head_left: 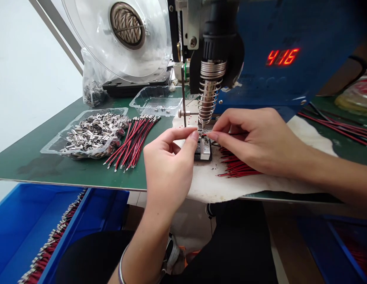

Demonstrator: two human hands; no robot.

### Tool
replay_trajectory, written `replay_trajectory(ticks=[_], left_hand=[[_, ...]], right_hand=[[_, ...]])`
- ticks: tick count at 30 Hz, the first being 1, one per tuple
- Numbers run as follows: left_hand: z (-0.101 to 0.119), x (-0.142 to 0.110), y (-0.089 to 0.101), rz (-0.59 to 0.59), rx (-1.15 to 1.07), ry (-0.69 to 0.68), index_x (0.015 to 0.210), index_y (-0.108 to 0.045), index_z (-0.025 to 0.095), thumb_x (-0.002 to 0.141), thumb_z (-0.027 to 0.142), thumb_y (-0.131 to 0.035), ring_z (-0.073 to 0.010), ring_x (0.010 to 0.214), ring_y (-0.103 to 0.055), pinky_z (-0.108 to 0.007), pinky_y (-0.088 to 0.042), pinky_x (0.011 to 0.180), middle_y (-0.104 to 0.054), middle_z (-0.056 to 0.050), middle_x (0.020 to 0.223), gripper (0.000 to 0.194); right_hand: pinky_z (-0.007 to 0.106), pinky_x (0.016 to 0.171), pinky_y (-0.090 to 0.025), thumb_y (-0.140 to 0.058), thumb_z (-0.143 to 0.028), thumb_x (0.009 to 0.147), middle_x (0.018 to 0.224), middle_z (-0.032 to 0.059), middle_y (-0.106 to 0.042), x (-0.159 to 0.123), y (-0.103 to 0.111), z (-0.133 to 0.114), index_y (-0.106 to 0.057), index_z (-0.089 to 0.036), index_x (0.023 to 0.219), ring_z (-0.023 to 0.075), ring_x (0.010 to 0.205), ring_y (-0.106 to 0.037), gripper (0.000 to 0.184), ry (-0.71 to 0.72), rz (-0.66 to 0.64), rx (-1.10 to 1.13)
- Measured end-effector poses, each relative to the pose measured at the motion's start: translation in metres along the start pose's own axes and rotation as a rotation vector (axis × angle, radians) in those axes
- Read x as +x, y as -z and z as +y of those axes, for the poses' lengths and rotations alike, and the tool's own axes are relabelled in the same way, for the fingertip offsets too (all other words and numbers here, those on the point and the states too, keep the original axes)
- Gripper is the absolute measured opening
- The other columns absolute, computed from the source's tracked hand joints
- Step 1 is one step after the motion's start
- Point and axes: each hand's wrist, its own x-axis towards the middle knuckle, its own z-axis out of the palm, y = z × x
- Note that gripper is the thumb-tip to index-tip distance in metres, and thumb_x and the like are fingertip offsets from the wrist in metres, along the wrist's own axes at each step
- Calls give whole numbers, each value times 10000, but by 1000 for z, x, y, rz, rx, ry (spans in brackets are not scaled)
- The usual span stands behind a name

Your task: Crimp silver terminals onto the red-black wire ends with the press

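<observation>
My left hand [171, 161] is closed in a pinch, thumb and forefinger at the left side of a small metal fixture [205, 150]; what lies between the fingertips is too small to make out. My right hand [257, 138] pinches a thin red and black wire [238, 133] at the fixture's right side. Just above both sets of fingertips, a soldering iron [207, 96] wrapped in a spring points down at the fixture. Under my right palm, a bundle of red and black wires [238, 167] rests on a pale cloth [211, 185].
Left on the green table [38, 157] are a clear tray of metal connectors [94, 130] and a pile of wires with connectors [136, 142]. Behind stand another clear tray [156, 100], a large reel [88, 23] and a blue machine showing 416 [282, 57]. Blue bins [26, 221] sit below.
</observation>
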Motion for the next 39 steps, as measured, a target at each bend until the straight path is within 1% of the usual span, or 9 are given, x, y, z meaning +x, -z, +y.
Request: replay_trajectory(ticks=[6,16,21,26,31,34,39], left_hand=[[6,0,-1,-13,23,49,925,-892,209,911,379,-892,-114,552,-392,-295,-283,518,-649,-21,688,171],[-2,-1,0,-1,-3,-10,950,-902,225,931,386,-882,-99,546,-366,-268,-255,500,-614,-11,673,163],[-5,0,0,5,12,-36,961,-907,228,944,375,-867,-98,546,-384,-250,-284,497,-592,-4,648,153],[-4,0,-1,-2,4,-36,961,-903,209,940,377,-873,-89,531,-373,-252,-263,482,-583,-2,645,172],[-3,0,-1,7,7,-27,958,-906,208,929,371,-880,-94,532,-369,-254,-262,484,-578,0,637,168],[-4,0,0,7,-1,-30,962,-909,212,929,372,-884,-92,534,-362,-247,-260,480,-573,1,637,166],[-6,0,0,5,-7,-42,952,-908,224,934,380,-890,-86,538,-370,-236,-265,480,-568,2,638,158]], right_hand=[[326,630,-416,-745,-288,1011,633,-37,-631,-2,0,-2,-724,-198,838,119,553,-490,196,-53,1,32],[328,612,-400,-755,-308,1017,617,-37,-619,-1,-1,-3,-727,-197,820,114,536,-472,228,-125,4,68],[334,609,-382,-771,-314,1005,627,-41,-624,-1,-1,-3,-738,-196,831,106,527,-463,213,-112,11,66],[332,614,-390,-760,-287,1006,598,-51,-602,-1,-1,-4,-731,-198,816,102,507,-442,212,-113,10,61],[321,599,-373,-782,-277,1000,605,-52,-625,-1,-2,-5,-744,-195,818,98,509,-466,203,-103,21,46],[319,603,-370,-772,-260,1001,578,-60,-595,-1,-1,-6,-734,-194,808,95,499,-450,207,-95,24,38],[327,598,-364,-763,-277,1002,586,-56,-588,-1,0,-5,-733,-193,818,100,504,-446,205,-99,19,43]])
